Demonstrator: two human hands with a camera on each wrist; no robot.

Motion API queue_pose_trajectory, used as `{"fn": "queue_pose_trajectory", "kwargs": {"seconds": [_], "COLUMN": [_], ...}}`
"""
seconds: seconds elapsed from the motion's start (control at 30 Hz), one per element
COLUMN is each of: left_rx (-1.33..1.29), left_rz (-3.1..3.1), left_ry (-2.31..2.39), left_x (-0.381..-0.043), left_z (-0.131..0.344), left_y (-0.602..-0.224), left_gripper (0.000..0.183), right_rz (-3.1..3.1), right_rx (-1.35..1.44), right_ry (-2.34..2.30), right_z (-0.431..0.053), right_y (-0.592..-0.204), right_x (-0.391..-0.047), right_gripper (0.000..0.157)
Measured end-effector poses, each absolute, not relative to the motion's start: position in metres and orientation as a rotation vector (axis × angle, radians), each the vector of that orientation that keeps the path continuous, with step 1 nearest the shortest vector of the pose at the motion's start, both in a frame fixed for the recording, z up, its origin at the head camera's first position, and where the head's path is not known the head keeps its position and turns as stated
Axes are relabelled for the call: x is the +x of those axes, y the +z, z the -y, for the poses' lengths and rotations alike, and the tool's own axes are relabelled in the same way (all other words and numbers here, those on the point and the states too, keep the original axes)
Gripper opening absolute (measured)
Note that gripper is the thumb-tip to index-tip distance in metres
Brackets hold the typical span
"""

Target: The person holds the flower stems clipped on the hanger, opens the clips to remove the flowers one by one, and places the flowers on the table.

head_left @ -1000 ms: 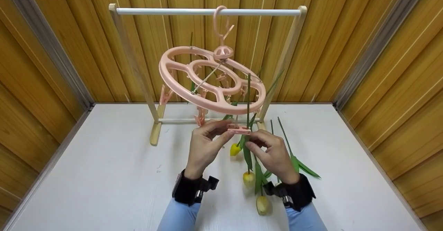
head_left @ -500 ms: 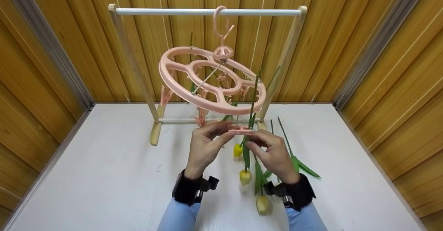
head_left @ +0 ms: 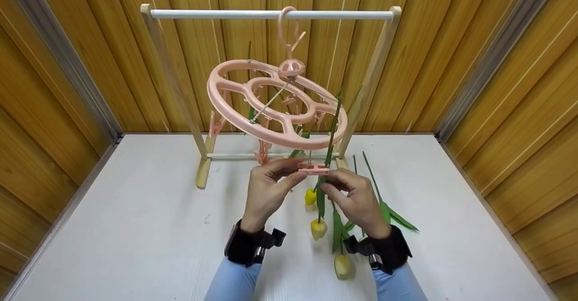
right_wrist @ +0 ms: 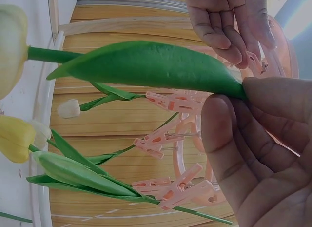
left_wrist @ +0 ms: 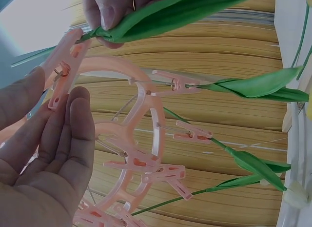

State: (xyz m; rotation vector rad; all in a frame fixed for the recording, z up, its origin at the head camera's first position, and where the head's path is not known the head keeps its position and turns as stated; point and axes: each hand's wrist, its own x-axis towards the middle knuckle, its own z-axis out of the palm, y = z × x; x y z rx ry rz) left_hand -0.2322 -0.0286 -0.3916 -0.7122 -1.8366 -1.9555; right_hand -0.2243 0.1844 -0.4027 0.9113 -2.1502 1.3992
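Note:
My left hand (head_left: 266,192) pinches a pink clothespin (head_left: 314,170) by its handle end between thumb and fingers. The clothespin lies roughly level below the front rim of a round pink clip hanger (head_left: 271,135). Beside it my right hand (head_left: 359,199) pinches the stem of an artificial tulip (head_left: 319,229), its pale yellow bloom pointing down. In the left wrist view the tulip's stem crosses right at the clothespin's jaw end, and the green leaf (left_wrist: 170,19) extends from the fingers. The right wrist view shows the thumb and forefinger on the base of the leaf (right_wrist: 156,66).
The hanger hooks over the white bar (head_left: 216,14) of a wooden-legged rack. Several tulips hang from its other clothespins, including a yellow one (head_left: 310,197). More tulips lie on the white table, one pale bloom (head_left: 342,266) near my right wrist and a green leaf (head_left: 402,219) farther right.
The held tulip has tilted: its bloom swung left and its stem's upper end moved right. The clothespin shifted slightly right; both hands have stayed almost in place.

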Motion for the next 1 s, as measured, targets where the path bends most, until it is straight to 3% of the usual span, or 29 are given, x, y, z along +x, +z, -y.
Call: {"fn": "queue_pose_trajectory", "kwargs": {"seconds": [1.0], "left_rx": [-0.701], "left_rz": [1.870], "left_ry": [-1.909], "left_x": [-0.2319], "left_z": [0.0302], "left_y": [-0.3907], "left_gripper": [0.021], "right_rz": [2.148], "right_rx": [0.891], "right_ry": [1.431], "right_z": [-0.1867], "right_y": [-0.3991], "right_x": [-0.2233], "right_gripper": [0.019]}}
